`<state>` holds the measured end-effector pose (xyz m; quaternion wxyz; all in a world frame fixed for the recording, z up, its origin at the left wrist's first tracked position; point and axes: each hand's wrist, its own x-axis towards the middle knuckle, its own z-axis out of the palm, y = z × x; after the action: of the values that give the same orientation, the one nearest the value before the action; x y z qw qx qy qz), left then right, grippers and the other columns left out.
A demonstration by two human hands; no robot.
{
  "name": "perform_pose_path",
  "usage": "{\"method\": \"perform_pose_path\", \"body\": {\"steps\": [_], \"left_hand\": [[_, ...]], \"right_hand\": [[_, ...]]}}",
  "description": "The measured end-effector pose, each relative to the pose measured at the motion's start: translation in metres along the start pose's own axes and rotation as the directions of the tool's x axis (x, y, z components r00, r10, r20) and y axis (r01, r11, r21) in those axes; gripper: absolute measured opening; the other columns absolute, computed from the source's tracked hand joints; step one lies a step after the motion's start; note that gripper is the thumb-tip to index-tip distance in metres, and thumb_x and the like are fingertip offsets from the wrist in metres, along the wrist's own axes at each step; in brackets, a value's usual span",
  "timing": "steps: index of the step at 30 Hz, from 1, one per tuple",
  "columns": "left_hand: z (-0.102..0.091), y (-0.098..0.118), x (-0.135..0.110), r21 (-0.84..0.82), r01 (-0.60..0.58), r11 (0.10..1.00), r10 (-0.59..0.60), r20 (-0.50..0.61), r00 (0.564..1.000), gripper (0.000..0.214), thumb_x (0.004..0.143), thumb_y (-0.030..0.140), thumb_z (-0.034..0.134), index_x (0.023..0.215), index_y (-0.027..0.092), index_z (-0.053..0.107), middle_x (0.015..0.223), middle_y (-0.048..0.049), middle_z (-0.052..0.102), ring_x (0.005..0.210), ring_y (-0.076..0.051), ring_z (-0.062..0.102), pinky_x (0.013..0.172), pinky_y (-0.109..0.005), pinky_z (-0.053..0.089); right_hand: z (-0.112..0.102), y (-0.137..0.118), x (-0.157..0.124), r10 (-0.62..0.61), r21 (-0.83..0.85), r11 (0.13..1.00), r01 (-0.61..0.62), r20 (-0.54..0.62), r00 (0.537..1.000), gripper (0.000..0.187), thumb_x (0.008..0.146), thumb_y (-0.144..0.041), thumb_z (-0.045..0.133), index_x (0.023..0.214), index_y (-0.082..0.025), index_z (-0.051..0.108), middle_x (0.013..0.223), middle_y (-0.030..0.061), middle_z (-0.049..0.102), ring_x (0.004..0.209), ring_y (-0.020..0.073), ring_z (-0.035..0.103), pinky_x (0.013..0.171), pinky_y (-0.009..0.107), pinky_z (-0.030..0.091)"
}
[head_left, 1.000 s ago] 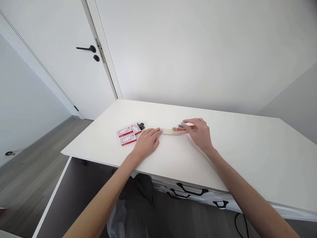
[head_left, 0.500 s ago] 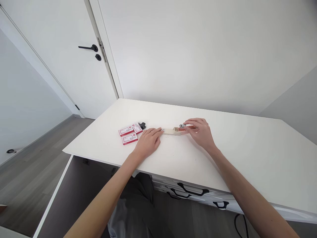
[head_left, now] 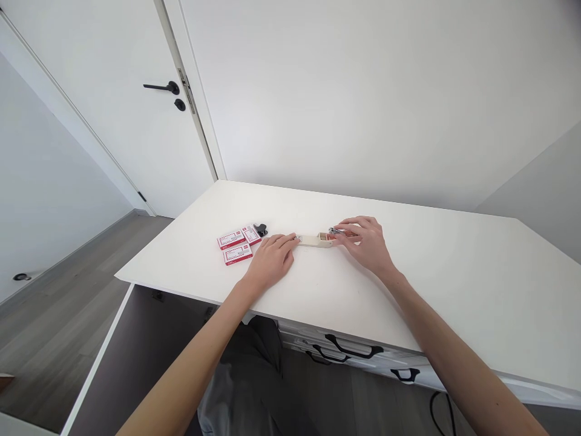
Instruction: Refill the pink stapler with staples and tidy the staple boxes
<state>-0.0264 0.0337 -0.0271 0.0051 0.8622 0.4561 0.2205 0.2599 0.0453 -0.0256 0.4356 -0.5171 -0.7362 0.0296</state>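
A stapler (head_left: 310, 241) lies opened out flat on the white tabletop (head_left: 290, 209), its cream base to the left and its reddish upper arm to the right. The fingertips of my left hand (head_left: 271, 261) pin down the base's left end. My right hand (head_left: 370, 245) is closed around the upper arm, with thumb and fingers at its silver metal part (head_left: 334, 231). The fingers hide much of that arm. Left of my left hand lie three small red-and-white boxes (head_left: 238, 254), close together, with a black object (head_left: 261, 229), perhaps a staple remover, beside them.
A white wall (head_left: 363, 97) rises behind the tabletop. Below its front edge are drawers with black handles (head_left: 354, 348) and an open cabinet space on the left. A white door with a black lever handle (head_left: 161, 88) stands at the far left.
The silver part at my right fingertips has tilted slightly, and those fingers have shifted a little. My left hand and the boxes have stayed put.
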Motion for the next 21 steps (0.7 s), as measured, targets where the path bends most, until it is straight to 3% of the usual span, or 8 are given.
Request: {"method": "perform_pose_path", "body": {"steps": [4,7,11,14,17,19,21], "left_hand": [[0.0,0.0,0.0,0.002,0.001,1.0,-0.001,-0.005,1.0,0.044,0.103,0.02,0.043,0.141,0.024,0.065,0.151,-0.0024,0.063,0.135,-0.026,0.058,0.116,-0.049,0.046],[0.0,0.0,0.001,0.002,0.01,1.0,-0.01,-0.009,1.0,0.044,0.102,0.019,0.044,0.14,0.025,0.066,0.15,-0.0023,0.064,0.135,-0.025,0.058,0.117,-0.049,0.045],[0.0,0.001,0.001,0.0,0.015,1.0,-0.015,-0.005,1.0,0.045,0.102,0.019,0.045,0.14,0.026,0.066,0.15,-0.0017,0.064,0.135,-0.025,0.059,0.117,-0.048,0.045],[0.0,0.001,0.0,0.005,0.016,1.0,-0.016,0.002,1.0,0.045,0.102,0.02,0.044,0.141,0.024,0.066,0.15,-0.0019,0.063,0.136,-0.026,0.058,0.117,-0.048,0.045],[-0.001,0.002,0.0,0.007,0.013,1.0,-0.013,0.012,1.0,0.046,0.102,0.021,0.044,0.141,0.024,0.066,0.151,-0.0019,0.063,0.135,-0.026,0.058,0.117,-0.048,0.045],[-0.001,0.002,0.0,0.002,0.007,1.0,-0.007,0.024,1.0,0.047,0.102,0.021,0.043,0.143,0.025,0.065,0.153,-0.0015,0.061,0.135,-0.026,0.057,0.116,-0.048,0.046],[-0.002,0.001,0.0,-0.01,-0.007,1.0,0.007,0.038,0.999,0.048,0.102,0.021,0.042,0.144,0.025,0.064,0.154,-0.0013,0.06,0.136,-0.027,0.056,0.115,-0.049,0.046]], "right_hand": [[-0.003,-0.01,0.001,0.098,0.11,0.99,-0.094,-0.037,0.994,0.023,0.096,-0.047,0.068,0.108,-0.03,0.078,0.118,0.007,0.075,0.121,0.032,0.061,0.103,0.055,0.052],[-0.005,-0.015,0.002,0.319,0.298,0.911,-0.285,-0.069,0.945,0.035,0.099,-0.056,0.061,0.117,-0.028,0.072,0.131,0.0087,0.069,0.11,0.0288,0.069,0.091,0.049,0.059],[-0.004,-0.012,0.004,0.587,0.539,0.681,-0.495,0.001,0.809,0.041,0.097,-0.064,0.059,0.115,-0.027,0.066,0.127,0.0067,0.07,0.108,0.0264,0.073,0.101,0.049,0.058],[-0.003,-0.008,0.007,0.638,0.743,0.465,-0.481,0.094,0.764,0.036,0.092,-0.061,0.069,0.106,-0.028,0.064,0.126,0.0039,0.069,0.118,0.0262,0.071,0.105,0.047,0.059],[-0.003,-0.008,0.008,0.598,0.875,0.307,-0.376,0.13,0.791,0.035,0.085,-0.051,0.078,0.107,-0.03,0.062,0.127,0.0027,0.068,0.127,0.0268,0.068,0.109,0.048,0.057],[-0.003,-0.011,0.008,0.543,0.896,0.299,-0.329,0.124,0.831,0.038,0.084,-0.044,0.08,0.114,-0.031,0.06,0.128,0.0029,0.068,0.132,0.0272,0.065,0.113,0.049,0.054],[-0.002,-0.016,0.006,0.462,0.878,0.364,-0.31,0.118,0.879,0.044,0.087,-0.042,0.077,0.124,-0.034,0.055,0.131,0.0032,0.068,0.137,0.026,0.062,0.117,0.051,0.049]]}}
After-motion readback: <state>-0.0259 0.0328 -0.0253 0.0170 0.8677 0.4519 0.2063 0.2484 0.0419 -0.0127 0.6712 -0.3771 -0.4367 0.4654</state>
